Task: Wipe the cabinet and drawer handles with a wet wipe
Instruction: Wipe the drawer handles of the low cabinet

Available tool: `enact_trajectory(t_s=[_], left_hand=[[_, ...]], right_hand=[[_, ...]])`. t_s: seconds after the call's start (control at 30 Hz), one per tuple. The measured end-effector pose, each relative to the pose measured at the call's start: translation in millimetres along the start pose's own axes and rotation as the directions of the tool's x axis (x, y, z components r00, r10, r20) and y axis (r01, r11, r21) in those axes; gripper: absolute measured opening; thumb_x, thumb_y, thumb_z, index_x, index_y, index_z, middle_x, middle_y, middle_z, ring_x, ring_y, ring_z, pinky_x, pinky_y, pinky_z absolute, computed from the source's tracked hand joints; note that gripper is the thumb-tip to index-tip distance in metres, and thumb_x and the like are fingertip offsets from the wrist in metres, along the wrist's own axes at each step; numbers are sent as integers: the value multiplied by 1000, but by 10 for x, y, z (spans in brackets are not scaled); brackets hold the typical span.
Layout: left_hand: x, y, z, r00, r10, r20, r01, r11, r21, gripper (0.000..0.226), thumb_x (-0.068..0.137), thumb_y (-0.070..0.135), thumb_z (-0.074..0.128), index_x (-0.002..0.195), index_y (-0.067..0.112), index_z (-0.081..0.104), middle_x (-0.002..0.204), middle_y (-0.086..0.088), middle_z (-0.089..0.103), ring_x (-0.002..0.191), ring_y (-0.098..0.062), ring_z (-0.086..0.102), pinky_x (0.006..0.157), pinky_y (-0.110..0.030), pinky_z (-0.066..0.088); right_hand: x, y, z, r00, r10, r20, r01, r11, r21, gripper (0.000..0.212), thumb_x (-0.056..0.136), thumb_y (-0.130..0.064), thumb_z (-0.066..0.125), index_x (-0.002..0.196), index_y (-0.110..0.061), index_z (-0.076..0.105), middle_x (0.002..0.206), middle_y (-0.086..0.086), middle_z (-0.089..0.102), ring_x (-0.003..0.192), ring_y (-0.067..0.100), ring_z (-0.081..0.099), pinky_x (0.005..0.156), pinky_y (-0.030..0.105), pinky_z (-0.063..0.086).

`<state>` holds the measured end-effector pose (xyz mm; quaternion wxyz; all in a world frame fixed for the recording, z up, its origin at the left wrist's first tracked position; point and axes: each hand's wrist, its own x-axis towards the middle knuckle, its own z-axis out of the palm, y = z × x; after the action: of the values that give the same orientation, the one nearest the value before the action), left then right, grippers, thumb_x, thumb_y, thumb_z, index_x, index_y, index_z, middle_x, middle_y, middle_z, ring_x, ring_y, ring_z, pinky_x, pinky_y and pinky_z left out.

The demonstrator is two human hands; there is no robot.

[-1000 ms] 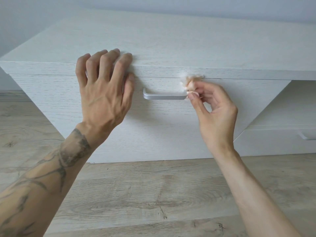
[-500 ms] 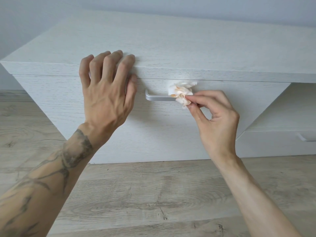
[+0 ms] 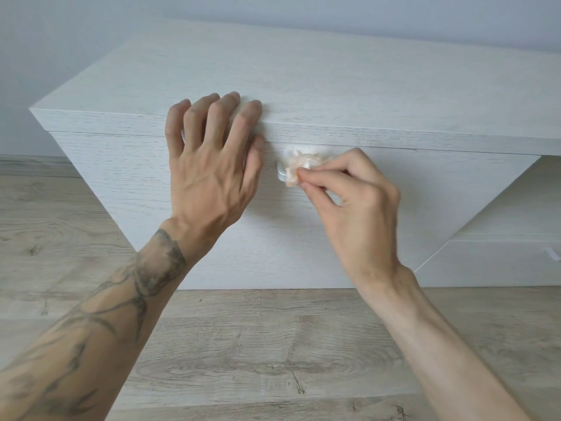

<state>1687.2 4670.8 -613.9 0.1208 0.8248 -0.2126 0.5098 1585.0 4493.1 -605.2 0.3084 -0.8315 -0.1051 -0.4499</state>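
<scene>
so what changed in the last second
The right hand slid the wet wipe leftward along the drawer handle, from its right end to near its left end, pinching it throughout. The left hand stayed braced on the cabinet top edge.

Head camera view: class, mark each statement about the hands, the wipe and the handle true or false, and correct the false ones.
1. The right hand pinches the wet wipe against the drawer handle. True.
2. The left hand holds a spray bottle. False: it rests on the front edge of the cabinet top, holding nothing.
3. The wet wipe sits at the drawer handle's right end. False: it is at the left end.
4. The floor has a wood-plank pattern. True.
</scene>
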Motion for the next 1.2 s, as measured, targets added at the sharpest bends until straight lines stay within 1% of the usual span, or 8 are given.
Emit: enact_trajectory(t_s=[0.2,0.33,0.47,0.67,0.8,0.9,1.07,1.2], left_hand=[[11,9,-13,1000,6,-2,-6,999,31,39,112,31,41,142,16,61,141,-8,62,131,-33,53,119,-53,35],[15,1,-40,1000,14,10,-15,999,34,39,113,30,40,143,15,60,141,-9,62,131,-34,55,119,-52,34],[16,-5,-83,999,22,48,-23,999,28,40,114,31,39,146,15,57,145,-8,59,134,-34,52,121,-52,31],[45,46,-167,997,11,76,-13,1000,23,39,115,30,39,147,16,56,146,-7,57,135,-34,51,122,-51,30],[74,70,-266,990,6,138,-9,1000,20,40,115,29,39,149,16,54,149,-8,55,138,-35,49,123,-52,28],[104,100,-358,982,-5,190,4,1000,8,41,114,29,40,150,15,53,151,-9,54,140,-36,48,124,-51,26],[227,153,-529,956,-15,294,14,1000,4,38,113,31,40,143,14,56,145,-9,56,133,-36,51,115,-52,33],[559,262,-757,900,-37,435,28,999,27,38,113,36,38,132,14,62,135,-8,61,121,-36,57,105,-53,39]], right_hand=[[113,-190,347,997,-54,49,56,997,-57,6,94,-6,78,89,-3,80,84,8,63,73,24,63,63,43,54],[9,-145,305,997,-65,30,68,994,-87,4,94,-1,76,96,-2,80,87,9,61,79,27,63,66,45,54],[-91,46,88,994,-107,-21,105,991,-79,9,95,1,78,103,1,81,94,11,67,96,26,73,85,34,60],[-120,421,-283,998,-63,-29,59,991,-119,9,93,1,80,102,2,81,91,10,66,84,9,60,77,12,45],[-166,612,-533,988,124,-90,-136,980,-143,8,88,3,83,95,-1,82,91,10,68,81,11,64,80,5,43],[-170,642,-727,971,205,-123,-217,972,-94,11,85,-1,85,95,-7,81,91,0,68,75,-1,60,79,6,43],[87,486,-941,965,258,-45,-257,966,32,18,88,-9,84,100,-20,77,91,-17,68,76,5,63,77,13,50],[496,276,-1198,923,373,99,-380,923,61,29,90,-11,83,109,-30,74,95,-17,71,80,5,67,75,12,51]])
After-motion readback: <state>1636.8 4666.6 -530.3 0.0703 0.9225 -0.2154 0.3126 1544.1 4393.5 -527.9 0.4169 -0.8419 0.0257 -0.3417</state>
